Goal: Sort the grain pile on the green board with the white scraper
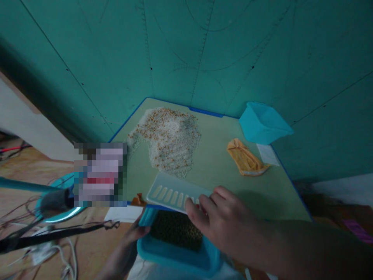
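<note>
My right hand is closed on the end of a white slotted plastic tray, which lies low at the table's front edge, just above a blue tub. With the thumb over its left rim, my left hand grips this tub; the other fingers are mostly hidden. Small dark green grains, like mung beans, fill its bottom, with some paler grains among them. Past the slotted tray, a spread pile of white rice-like grains mixed with yellow-orange kernels covers part of the table.
A crumpled orange cloth and a turquoise angular container are on the table's right side. At the left stand a blurred-out panel and a black stand arm. A green wall rises behind. Cables lie on the floor.
</note>
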Motion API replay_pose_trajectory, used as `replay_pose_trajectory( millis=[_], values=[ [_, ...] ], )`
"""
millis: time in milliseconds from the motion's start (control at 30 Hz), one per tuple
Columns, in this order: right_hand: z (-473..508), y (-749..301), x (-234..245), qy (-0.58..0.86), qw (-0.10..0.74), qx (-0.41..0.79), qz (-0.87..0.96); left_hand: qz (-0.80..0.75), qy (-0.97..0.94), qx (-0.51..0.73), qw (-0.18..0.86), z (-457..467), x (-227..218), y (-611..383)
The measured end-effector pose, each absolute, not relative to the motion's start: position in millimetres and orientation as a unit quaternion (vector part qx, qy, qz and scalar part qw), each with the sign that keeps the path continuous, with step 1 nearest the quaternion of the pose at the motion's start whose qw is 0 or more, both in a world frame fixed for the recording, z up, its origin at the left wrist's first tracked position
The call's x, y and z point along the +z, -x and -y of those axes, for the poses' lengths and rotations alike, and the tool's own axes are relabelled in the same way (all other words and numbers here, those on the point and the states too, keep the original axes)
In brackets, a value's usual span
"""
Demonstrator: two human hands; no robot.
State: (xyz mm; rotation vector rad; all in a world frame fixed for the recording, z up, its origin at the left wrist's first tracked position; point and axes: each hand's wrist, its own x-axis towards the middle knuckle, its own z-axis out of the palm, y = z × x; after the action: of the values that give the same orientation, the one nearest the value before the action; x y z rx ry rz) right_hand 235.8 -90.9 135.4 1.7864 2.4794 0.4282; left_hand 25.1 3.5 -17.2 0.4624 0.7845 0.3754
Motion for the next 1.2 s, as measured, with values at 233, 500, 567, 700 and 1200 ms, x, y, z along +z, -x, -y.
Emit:
replay_pose_trajectory(
  millis=[233,500,567,700,1200],
  values=[
    [93,-247,133,-0.565,0.020,0.149,-0.811,-0.376,-0.217,0.186,0.882,-5,-16,-29],
    [96,-259,124,-0.543,0.054,0.161,-0.823,-0.398,-0.199,0.202,0.872,-1,-19,-29],
    [94,-266,119,-0.534,0.054,0.175,-0.825,-0.401,-0.196,0.199,0.872,0,-19,-29],
    [76,-286,115,-0.518,0.077,0.182,-0.832,-0.409,-0.205,0.191,0.868,-2,-17,-34],
    [54,-313,115,-0.543,0.005,0.193,-0.817,-0.422,-0.207,0.210,0.857,-1,-21,-28]
  ],
)
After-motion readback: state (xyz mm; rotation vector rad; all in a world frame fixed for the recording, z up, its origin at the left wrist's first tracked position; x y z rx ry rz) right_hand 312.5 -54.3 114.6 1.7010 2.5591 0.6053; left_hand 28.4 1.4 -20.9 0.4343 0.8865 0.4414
